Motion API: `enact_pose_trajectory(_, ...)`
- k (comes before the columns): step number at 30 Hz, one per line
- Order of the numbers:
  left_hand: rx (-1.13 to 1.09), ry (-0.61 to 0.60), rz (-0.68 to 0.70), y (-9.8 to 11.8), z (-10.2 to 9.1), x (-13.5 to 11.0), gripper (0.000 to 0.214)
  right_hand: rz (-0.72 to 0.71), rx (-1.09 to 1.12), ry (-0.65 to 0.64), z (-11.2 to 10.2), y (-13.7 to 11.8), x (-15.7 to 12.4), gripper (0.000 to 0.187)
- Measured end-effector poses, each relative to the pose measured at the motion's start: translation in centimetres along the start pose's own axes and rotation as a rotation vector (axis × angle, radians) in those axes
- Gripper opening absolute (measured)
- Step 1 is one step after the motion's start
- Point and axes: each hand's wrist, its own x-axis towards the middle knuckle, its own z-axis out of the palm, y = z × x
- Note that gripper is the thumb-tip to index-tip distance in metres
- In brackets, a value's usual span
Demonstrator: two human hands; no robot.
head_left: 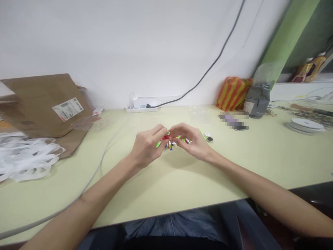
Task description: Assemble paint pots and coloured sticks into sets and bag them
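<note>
Both hands meet above the middle of the table. In my left hand [148, 144], closed fingertips pinch a small red piece [165, 137]; its exact kind is too small to make out. A thin red strand [172, 137] runs from it toward my right hand [194, 141], whose curled thumb and fingers close on its end. Bright green bits show beside the left fingers. Behind and under the hands lie small colourful pieces [170, 146] in blue, yellow, white and green, partly hidden by my fingers.
Left stand a brown paper bag [47, 104] and a heap of white strips [26, 156]. A grey cable [101, 159] crosses the table [145, 194]. By the wall lies a power strip [142, 109]. To the right are a phone [234, 121], a striped bag [232, 93] and white spools [305, 125].
</note>
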Motion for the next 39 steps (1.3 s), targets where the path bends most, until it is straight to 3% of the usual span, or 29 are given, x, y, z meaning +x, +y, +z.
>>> enact_pose_trajectory(7, 0.088, 0.038, 0.131, -0.06, 0.11, 0.1, 0.006, -0.014, -0.006, -0.007, 0.03, -0.12, -0.14, 0.02)
enact_pose_trajectory(11, 0.097, 0.048, 0.1, -0.06, 0.28, 0.1, 0.01, -0.018, 0.005, 0.019, 0.15, 0.01, -0.14, 0.026)
enact_pose_trajectory(22, 0.019, 0.113, 0.039, -0.17, 0.82, -0.13, 0.014, 0.029, 0.04, 0.088, 0.12, -0.32, 0.01, 0.019)
enact_pose_trajectory(27, -0.098, 0.038, 0.036, -0.2, 0.64, 0.07, 0.016, 0.085, 0.18, 0.118, -0.09, 0.01, 0.2, 0.025)
enact_pose_trajectory(34, -0.365, 0.031, -0.088, -0.13, 0.74, 0.1, 0.006, 0.11, 0.272, 0.127, -0.13, 0.23, 0.38, 0.033)
enact_pose_trajectory(39, -0.55, 0.053, -0.266, 0.45, 0.5, 0.37, 0.028, 0.107, 0.271, 0.156, -0.27, 0.27, 0.51, 0.039)
